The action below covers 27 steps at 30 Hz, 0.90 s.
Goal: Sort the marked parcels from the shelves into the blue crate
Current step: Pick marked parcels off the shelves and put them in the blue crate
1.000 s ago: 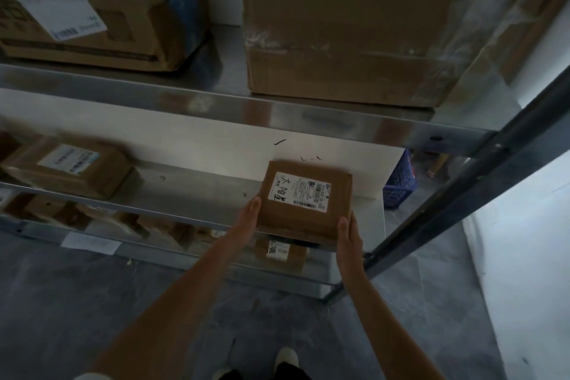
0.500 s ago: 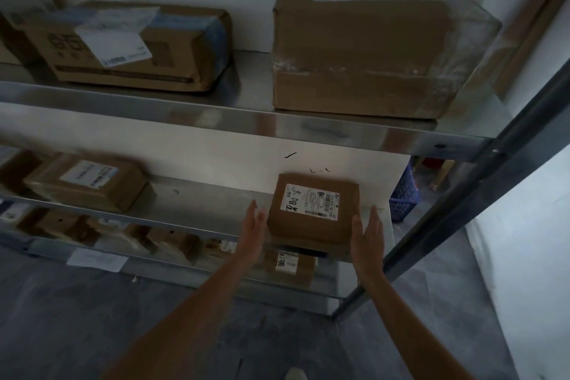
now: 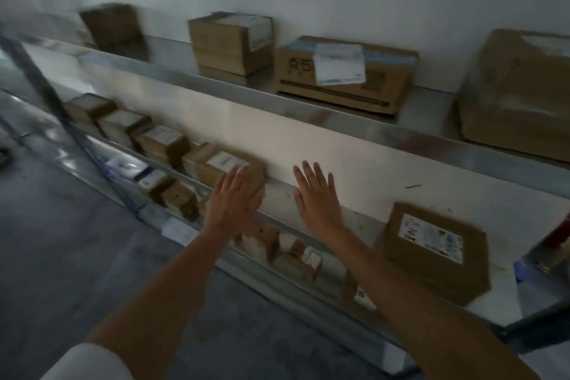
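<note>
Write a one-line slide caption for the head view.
Both hands, left and right, open and empty, reach toward labelled parcels on the middle shelf.

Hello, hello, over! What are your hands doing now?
Left hand open, right hand open, both empty. Reaching toward labelled parcel on middle shelf. Nothing in the way.

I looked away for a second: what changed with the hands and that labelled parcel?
Both hands let go of the labelled parcel. The left hand and right hand, fingers spread, moved left along the middle shelf toward another parcel. The labelled parcel stayed on the shelf; upper boxes unchanged.
</note>
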Motion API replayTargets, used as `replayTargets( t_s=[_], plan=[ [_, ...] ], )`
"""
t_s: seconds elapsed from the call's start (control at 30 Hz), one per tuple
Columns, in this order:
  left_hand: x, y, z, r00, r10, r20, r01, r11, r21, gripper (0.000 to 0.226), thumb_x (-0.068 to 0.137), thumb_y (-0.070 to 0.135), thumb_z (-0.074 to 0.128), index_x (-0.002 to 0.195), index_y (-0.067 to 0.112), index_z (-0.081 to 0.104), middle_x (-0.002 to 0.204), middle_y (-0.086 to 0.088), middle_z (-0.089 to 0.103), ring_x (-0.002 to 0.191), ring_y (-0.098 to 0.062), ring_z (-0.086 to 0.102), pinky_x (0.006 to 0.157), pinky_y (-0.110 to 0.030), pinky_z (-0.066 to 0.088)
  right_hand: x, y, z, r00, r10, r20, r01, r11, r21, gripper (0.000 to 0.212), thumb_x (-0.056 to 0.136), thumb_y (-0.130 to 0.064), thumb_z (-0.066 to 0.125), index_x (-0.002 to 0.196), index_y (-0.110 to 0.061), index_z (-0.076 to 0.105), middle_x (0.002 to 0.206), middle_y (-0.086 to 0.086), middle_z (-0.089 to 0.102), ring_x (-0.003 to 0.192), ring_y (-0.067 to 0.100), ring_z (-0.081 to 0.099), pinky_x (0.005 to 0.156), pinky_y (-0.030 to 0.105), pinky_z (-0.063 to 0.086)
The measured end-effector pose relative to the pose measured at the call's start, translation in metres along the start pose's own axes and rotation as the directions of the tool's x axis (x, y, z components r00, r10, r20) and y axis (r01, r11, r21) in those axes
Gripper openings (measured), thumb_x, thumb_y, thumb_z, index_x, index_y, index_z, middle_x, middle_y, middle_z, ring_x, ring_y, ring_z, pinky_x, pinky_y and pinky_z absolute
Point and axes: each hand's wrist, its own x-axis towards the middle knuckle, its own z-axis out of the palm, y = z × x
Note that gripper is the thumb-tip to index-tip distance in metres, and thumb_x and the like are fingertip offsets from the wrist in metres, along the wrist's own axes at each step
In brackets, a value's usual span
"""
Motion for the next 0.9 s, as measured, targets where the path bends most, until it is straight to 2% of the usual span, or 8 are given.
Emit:
replayTargets(
  t_s=[0.1,0.27,0.33,0.43,0.6,0.77,0.9],
  plan=[
    [-0.006,-0.058,-0.035,0.991,-0.085,-0.100,0.090,0.995,0.051,0.061,0.095,0.040,0.046,0.148,0.011,0.033,0.154,-0.010,0.032,0.145,-0.027,0.023,0.120,-0.045,0.016,0.046,-0.060,-0.001,0.992,-0.127,-0.015,0.127,0.992,-0.006,0.051,0.106,-0.032,0.029,0.155,-0.020,0.020,0.164,0.005,0.013,0.151,0.025,0.005,0.123,0.047,0.005],
    [-0.032,-0.145,-0.078,0.951,-0.219,-0.219,0.235,0.971,0.050,0.064,0.092,0.044,0.045,0.143,0.005,0.039,0.148,-0.015,0.041,0.142,-0.029,0.031,0.119,-0.046,0.019,0.104,-0.156,0.005,0.963,-0.268,-0.007,0.267,0.963,-0.041,0.057,0.103,-0.038,0.036,0.155,-0.020,0.018,0.164,0.005,0.012,0.151,0.027,0.007,0.121,0.048,0.006],
    [-0.047,-0.174,-0.084,0.930,-0.300,-0.211,0.320,0.945,0.064,0.066,0.094,0.044,0.045,0.146,0.005,0.035,0.152,-0.013,0.036,0.144,-0.027,0.026,0.120,-0.045,0.017,0.118,-0.188,0.012,0.954,-0.301,0.007,0.301,0.953,-0.015,0.058,0.103,-0.039,0.036,0.155,-0.019,0.019,0.164,0.006,0.012,0.151,0.027,0.006,0.121,0.049,0.006],
    [-0.070,-0.207,-0.085,0.903,-0.388,-0.184,0.405,0.912,0.070,0.071,0.094,0.050,0.030,0.149,0.007,0.026,0.156,-0.011,0.027,0.147,-0.024,0.017,0.121,-0.043,0.012,0.131,-0.224,0.026,0.935,-0.353,0.036,0.354,0.935,-0.003,0.059,0.102,-0.040,0.035,0.154,-0.016,0.020,0.163,0.008,0.014,0.151,0.029,0.007,0.121,0.051,0.007],
    [-0.081,-0.246,-0.080,0.853,-0.476,-0.212,0.498,0.865,0.062,0.067,0.096,0.044,0.043,0.151,0.010,0.023,0.157,-0.009,0.024,0.148,-0.024,0.014,0.121,-0.042,0.010,0.157,-0.259,0.052,0.896,-0.438,0.075,0.436,0.899,0.042,0.063,0.101,-0.043,0.037,0.154,-0.016,0.017,0.162,0.010,0.016,0.150,0.029,0.008,0.119,0.051,0.005],
    [-0.064,-0.281,-0.078,0.828,-0.520,-0.209,0.542,0.838,0.061,0.067,0.097,0.046,0.041,0.152,0.012,0.021,0.159,-0.008,0.020,0.149,-0.022,0.011,0.122,-0.041,0.008,0.191,-0.289,0.082,0.875,-0.472,0.106,0.459,0.879,0.127,0.064,0.101,-0.043,0.038,0.155,-0.018,0.014,0.163,0.009,0.012,0.150,0.029,0.007,0.121,0.049,0.005],
    [-0.051,-0.309,-0.069,0.830,-0.530,-0.172,0.550,0.830,0.092,0.068,0.096,0.047,0.040,0.152,0.013,0.020,0.159,-0.008,0.021,0.148,-0.022,0.011,0.122,-0.039,0.006,0.219,-0.316,0.108,0.857,-0.505,0.107,0.480,0.856,0.190,0.062,0.100,-0.042,0.040,0.153,-0.017,0.020,0.162,0.010,0.015,0.150,0.029,0.009,0.121,0.047,0.008]
  ],
)
